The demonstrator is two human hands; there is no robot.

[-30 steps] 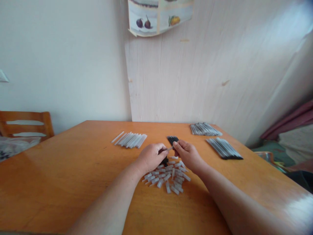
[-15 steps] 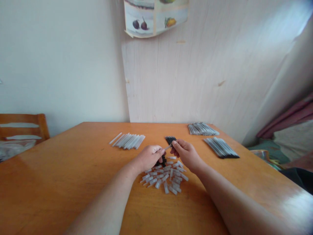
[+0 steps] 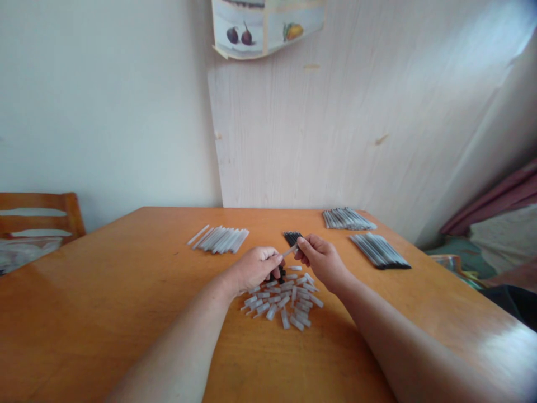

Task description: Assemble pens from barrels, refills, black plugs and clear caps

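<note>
I hold the left hand (image 3: 257,267) and the right hand (image 3: 321,256) close together over the surface (image 3: 159,291), with a slim pale tube (image 3: 288,252) slanting between them. My left fingers are pinched on its left end, my right ones clamped on its right end. On the near side I see a loose heap of small translucent caps (image 3: 285,302); black pieces (image 3: 281,275) lie at its far edge, partly hidden by the left hand. Black sticks (image 3: 291,237) lie just beyond, translucent tubes (image 3: 224,239) far left, and two batches of grey sticks (image 3: 380,251) far right.
</note>
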